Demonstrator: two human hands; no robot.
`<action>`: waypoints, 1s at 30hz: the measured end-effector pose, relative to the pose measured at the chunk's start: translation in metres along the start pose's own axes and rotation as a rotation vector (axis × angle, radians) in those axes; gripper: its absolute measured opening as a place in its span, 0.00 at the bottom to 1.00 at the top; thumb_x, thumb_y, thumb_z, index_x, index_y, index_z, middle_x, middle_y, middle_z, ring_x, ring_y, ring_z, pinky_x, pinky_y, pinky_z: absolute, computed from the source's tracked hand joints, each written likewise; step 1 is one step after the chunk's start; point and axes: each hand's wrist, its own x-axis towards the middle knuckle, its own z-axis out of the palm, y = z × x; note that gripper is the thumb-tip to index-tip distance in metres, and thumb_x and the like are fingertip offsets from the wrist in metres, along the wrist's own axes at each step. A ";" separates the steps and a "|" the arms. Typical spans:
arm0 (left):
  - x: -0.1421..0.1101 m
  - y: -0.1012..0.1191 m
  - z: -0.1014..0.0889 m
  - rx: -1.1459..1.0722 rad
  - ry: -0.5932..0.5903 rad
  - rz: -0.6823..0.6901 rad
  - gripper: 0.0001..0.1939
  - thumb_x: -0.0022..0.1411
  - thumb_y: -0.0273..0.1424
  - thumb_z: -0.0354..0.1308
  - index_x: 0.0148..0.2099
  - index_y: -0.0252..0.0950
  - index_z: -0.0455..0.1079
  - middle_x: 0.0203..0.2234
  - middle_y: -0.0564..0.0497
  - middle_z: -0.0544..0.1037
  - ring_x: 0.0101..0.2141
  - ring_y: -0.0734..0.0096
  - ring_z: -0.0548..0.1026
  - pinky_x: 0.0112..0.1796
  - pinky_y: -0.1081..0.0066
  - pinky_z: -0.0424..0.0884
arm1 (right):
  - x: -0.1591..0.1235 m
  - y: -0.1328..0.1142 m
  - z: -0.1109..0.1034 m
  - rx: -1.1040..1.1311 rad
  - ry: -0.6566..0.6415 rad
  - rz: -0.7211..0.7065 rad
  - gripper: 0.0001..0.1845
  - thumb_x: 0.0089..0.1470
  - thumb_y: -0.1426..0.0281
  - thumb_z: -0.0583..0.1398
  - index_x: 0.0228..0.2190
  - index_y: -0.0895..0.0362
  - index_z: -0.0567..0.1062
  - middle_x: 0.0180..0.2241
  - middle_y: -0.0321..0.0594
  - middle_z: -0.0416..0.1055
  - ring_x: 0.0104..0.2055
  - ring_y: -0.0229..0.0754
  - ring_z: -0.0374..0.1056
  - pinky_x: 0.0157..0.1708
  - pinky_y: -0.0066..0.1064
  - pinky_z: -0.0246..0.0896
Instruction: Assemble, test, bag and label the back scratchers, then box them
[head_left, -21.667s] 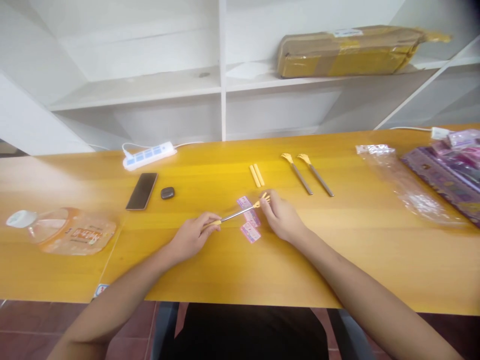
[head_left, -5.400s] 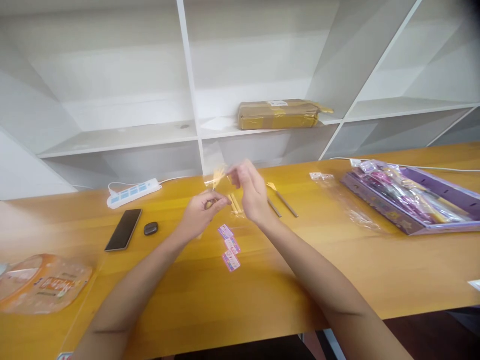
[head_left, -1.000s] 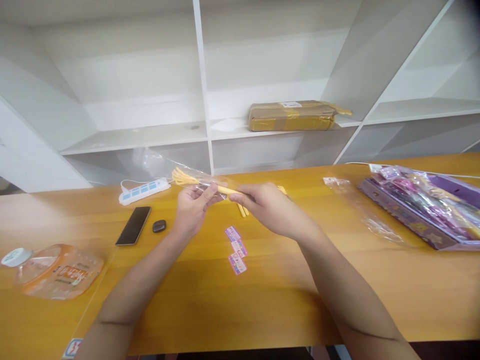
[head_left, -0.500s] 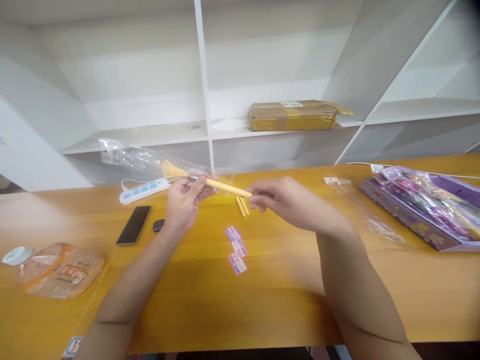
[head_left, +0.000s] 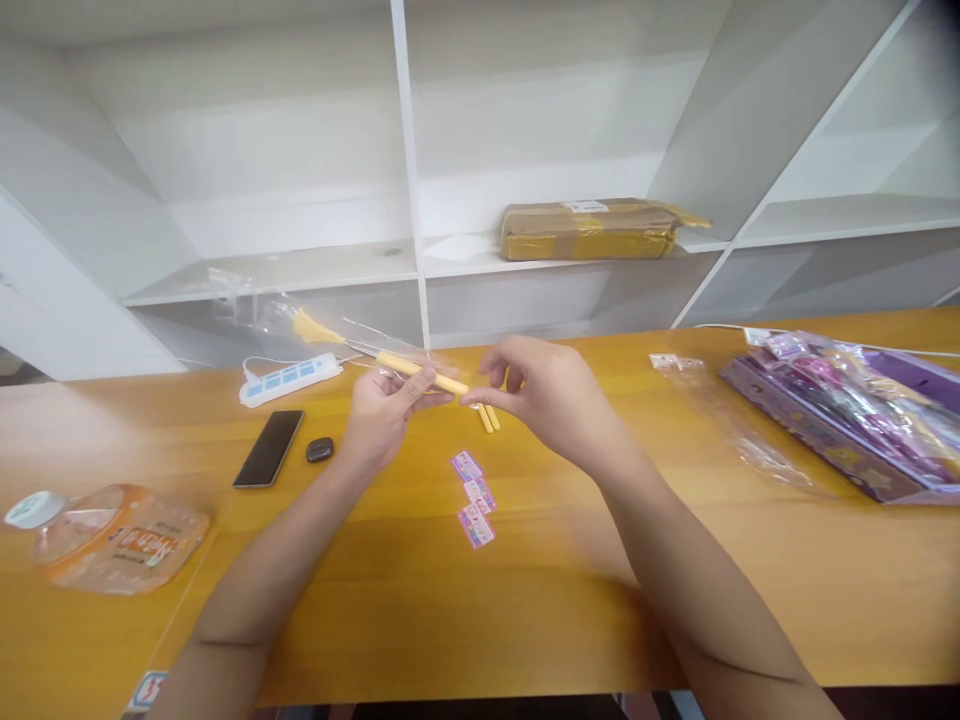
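My left hand (head_left: 390,412) is closed round the handle of a yellow back scratcher (head_left: 390,362), thumb on top. The scratcher slants up to the left; its hand-shaped head and thin metal rod lie inside a clear plastic bag (head_left: 255,305). At the handle's lower end is my right hand (head_left: 544,395), thumb and fingers apart. Its thumb tip is close to the handle end; whether it touches is unclear. Two yellow sticks (head_left: 489,418) lie on the table beyond my hands, partly hidden. Several small pink-purple cards (head_left: 477,525) overlap in front of them.
A white power strip (head_left: 291,378), a phone (head_left: 268,450) and a small black case (head_left: 319,449) lie left. An orange bottle (head_left: 112,540) is farther left. Right are an empty plastic bag (head_left: 757,455) and a purple box (head_left: 817,430) of wrapped items. A cardboard box (head_left: 589,232) sits on the shelf.
The yellow handle has slid down past my left thumb, and the metal rod now shows between head and handle. My right hand has moved left and its fingers have parted from the handle end.
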 end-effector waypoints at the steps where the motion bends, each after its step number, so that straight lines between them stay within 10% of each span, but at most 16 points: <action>1: -0.001 0.000 0.001 0.008 -0.014 -0.007 0.16 0.59 0.39 0.77 0.41 0.33 0.82 0.40 0.41 0.88 0.44 0.54 0.87 0.43 0.60 0.87 | 0.000 0.000 0.001 -0.018 0.017 -0.017 0.24 0.61 0.45 0.68 0.37 0.54 0.78 0.36 0.41 0.79 0.32 0.41 0.69 0.31 0.32 0.54; 12: -0.001 0.000 -0.003 0.151 -0.136 -0.092 0.20 0.58 0.43 0.77 0.43 0.33 0.82 0.37 0.42 0.88 0.37 0.55 0.87 0.40 0.60 0.86 | 0.001 -0.002 0.012 -0.078 0.018 -0.089 0.21 0.63 0.49 0.67 0.43 0.53 0.76 0.41 0.40 0.78 0.33 0.40 0.69 0.31 0.32 0.54; 19: 0.000 0.011 -0.002 0.153 -0.157 -0.118 0.27 0.60 0.45 0.76 0.52 0.35 0.73 0.35 0.43 0.87 0.28 0.67 0.83 0.34 0.67 0.81 | -0.001 0.011 -0.016 0.106 -0.233 -0.239 0.43 0.52 0.46 0.74 0.62 0.47 0.71 0.52 0.45 0.74 0.37 0.44 0.72 0.41 0.37 0.69; 25: 0.000 0.007 -0.004 0.071 -0.164 -0.173 0.23 0.64 0.43 0.72 0.53 0.36 0.73 0.35 0.46 0.84 0.30 0.68 0.81 0.36 0.67 0.78 | -0.004 0.011 -0.025 0.030 -0.216 -0.402 0.11 0.71 0.63 0.62 0.52 0.45 0.81 0.57 0.46 0.69 0.45 0.45 0.72 0.43 0.40 0.70; 30: 0.001 0.006 -0.005 0.086 -0.225 -0.177 0.20 0.66 0.43 0.70 0.54 0.37 0.75 0.39 0.45 0.84 0.33 0.68 0.80 0.37 0.67 0.76 | 0.000 0.009 -0.021 0.026 -0.106 -0.505 0.09 0.72 0.65 0.61 0.40 0.50 0.82 0.51 0.45 0.73 0.49 0.47 0.70 0.46 0.41 0.68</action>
